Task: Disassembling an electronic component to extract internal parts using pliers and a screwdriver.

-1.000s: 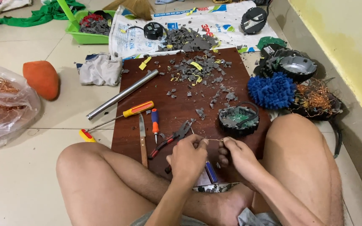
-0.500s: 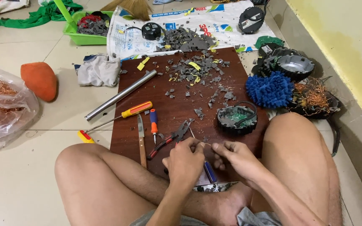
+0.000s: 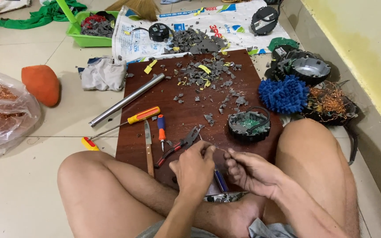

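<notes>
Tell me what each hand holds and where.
A thin wire runs between the left hand and right hand, each pinching one end in its fingertips; what it is exactly cannot be told.

Two hands, the left hand (image 3: 195, 169) and right hand (image 3: 251, 172), are working at 6 o'clock; two screwdrivers (image 3: 143, 115) (image 3: 161, 128), one pair of pliers (image 3: 179, 145), one knife (image 3: 148, 145) and one metal pipe (image 3: 126, 99) are lying at 10 o'clock.

Bare arms, no sleeves, no watch or rings on the left hand (image 3: 194, 169) or right hand (image 3: 252, 172). Bare legs and feet; just a bit of grey shorts (image 3: 267, 230) showing at the bottom edge.
</notes>
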